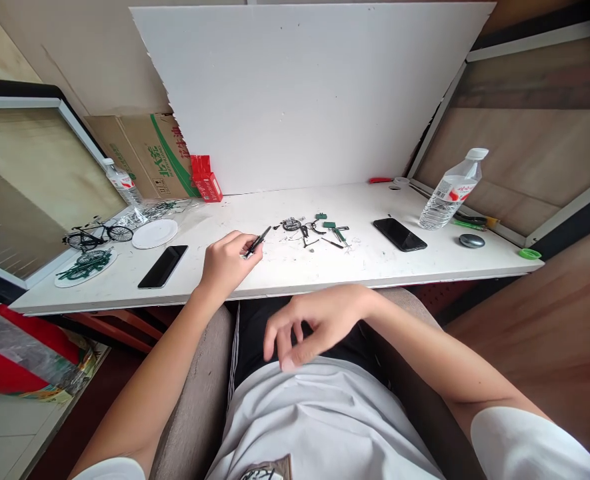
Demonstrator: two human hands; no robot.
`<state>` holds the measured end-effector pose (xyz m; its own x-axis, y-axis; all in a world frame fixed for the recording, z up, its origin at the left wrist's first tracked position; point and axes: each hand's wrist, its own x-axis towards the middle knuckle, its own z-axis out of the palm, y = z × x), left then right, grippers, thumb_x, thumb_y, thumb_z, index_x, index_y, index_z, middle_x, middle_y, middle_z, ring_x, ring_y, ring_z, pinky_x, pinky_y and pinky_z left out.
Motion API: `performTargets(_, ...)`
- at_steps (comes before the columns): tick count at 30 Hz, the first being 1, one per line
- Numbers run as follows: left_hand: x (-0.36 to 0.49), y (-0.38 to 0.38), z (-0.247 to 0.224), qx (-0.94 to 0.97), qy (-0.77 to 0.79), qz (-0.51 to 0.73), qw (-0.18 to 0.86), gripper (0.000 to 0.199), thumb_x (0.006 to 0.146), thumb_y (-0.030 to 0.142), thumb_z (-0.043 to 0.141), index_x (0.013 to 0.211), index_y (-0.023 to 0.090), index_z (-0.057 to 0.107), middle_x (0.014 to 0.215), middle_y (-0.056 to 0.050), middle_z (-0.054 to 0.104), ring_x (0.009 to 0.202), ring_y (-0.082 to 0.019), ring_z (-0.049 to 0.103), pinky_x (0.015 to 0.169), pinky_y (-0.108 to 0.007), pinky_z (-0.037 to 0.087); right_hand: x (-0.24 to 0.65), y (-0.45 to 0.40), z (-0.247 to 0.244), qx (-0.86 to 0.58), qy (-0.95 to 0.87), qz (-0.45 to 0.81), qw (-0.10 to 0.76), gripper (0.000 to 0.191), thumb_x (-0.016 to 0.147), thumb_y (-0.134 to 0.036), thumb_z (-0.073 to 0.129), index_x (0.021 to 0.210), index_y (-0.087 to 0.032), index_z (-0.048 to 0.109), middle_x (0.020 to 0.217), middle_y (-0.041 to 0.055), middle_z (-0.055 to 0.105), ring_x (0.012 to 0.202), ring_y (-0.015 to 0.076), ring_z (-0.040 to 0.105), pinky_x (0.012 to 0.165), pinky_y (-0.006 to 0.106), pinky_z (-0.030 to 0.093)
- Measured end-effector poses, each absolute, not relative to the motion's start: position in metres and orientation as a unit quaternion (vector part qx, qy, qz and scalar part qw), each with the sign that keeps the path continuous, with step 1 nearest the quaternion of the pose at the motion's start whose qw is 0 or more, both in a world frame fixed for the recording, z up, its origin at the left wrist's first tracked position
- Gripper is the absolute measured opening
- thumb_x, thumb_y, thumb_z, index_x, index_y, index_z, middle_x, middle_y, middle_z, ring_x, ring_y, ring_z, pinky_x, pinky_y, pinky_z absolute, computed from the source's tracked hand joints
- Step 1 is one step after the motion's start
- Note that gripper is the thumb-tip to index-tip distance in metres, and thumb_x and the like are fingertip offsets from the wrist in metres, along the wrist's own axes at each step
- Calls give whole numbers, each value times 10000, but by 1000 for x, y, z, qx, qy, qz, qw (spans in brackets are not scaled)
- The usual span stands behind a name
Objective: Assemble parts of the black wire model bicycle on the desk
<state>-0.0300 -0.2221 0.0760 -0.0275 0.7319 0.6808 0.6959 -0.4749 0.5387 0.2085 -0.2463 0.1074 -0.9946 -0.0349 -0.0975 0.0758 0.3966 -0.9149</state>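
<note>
My left hand (231, 259) is over the front part of the white table (275, 279), its fingers closed on a small dark tool (259, 241) that points up and to the right. Above my lap, off the table's front edge, my right hand (317, 321) hangs with its fingers curved and apart, nothing between them. Small black parts, among them a round wheel-like piece (291, 225), lie at the middle of the table. Green pieces (329, 225) are just right of them.
At the left stand a black model bicycle (97, 235), a plate with green parts (85, 268), a white plate (155, 234) and a phone (163, 267). Rightward are another phone (399, 234), a water bottle (452, 192) and a round grey tin (471, 241). A red box (207, 180) stands behind.
</note>
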Motion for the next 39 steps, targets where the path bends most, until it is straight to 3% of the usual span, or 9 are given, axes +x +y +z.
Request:
performTargets(3,-31,-223,79,691,512,507,64,202,827,370,795,880,175,808,832,-73,786,697,-182,710,674,-271,587,188,-263,87,-58,808,-564,160,369,937,-373,791,1274,-228,745,1085,30,826,1064,171,779,896,224,577)
performTargets(4,-30,-224,81,685,510,507,116,231,838,391,792,881,164,803,809,-72,786,675,-182,713,634,-263,581,182,-267,79,-60,824,-545,146,422,883,-363,845,1275,-241,747,1166,39,814,1123,191,767,915,235,583)
performTargets(6,-29,-228,86,669,507,521,152,257,833,401,803,895,152,800,815,-72,793,669,-181,722,614,-254,581,172,-272,67,21,893,-448,-40,515,795,-336,916,1267,-218,746,1376,116,729,1289,269,687,1038,330,561)
performTargets(9,-27,-232,94,650,513,546,126,251,789,382,838,873,149,793,819,-66,794,668,-166,715,625,-237,586,170,-268,65,100,903,-315,-274,341,968,-243,726,1304,-188,699,1595,179,539,1477,296,516,1213,464,441)
performTargets(13,-27,-236,100,642,502,554,171,276,791,390,845,877,134,784,809,-68,789,677,-169,722,608,-227,581,185,-253,85,119,875,-248,-399,142,1062,-257,579,1124,-216,699,1134,95,749,1107,228,674,1037,423,548)
performTargets(18,-20,-243,99,660,495,555,107,232,833,370,817,918,155,794,874,-59,792,703,-158,729,682,-247,619,201,-243,100,179,866,-102,-455,120,1057,-269,581,1098,-241,690,1013,79,755,962,233,676,857,394,569)
performTargets(25,-1,-262,105,701,461,541,53,157,862,322,784,933,181,789,866,-37,771,692,-156,731,689,-265,641,202,-222,94,221,812,-158,-517,166,1039,-356,641,1096,-213,701,1047,80,770,923,192,714,647,293,576)
performTargets(33,1,-268,108,751,415,509,-71,71,894,245,748,937,205,787,825,-27,761,716,-156,692,725,-275,592,205,-212,89,172,806,-124,-552,166,1032,-397,677,1044,-235,708,961,69,744,899,208,675,665,333,587)
performTargets(39,-3,-270,108,779,412,470,-53,126,951,288,719,1021,223,801,929,-54,791,786,-178,717,779,-290,580,209,-210,92,185,808,-93,-552,403,1013,-497,682,1336,-268,613,1220,125,702,1139,275,658,762,398,621)
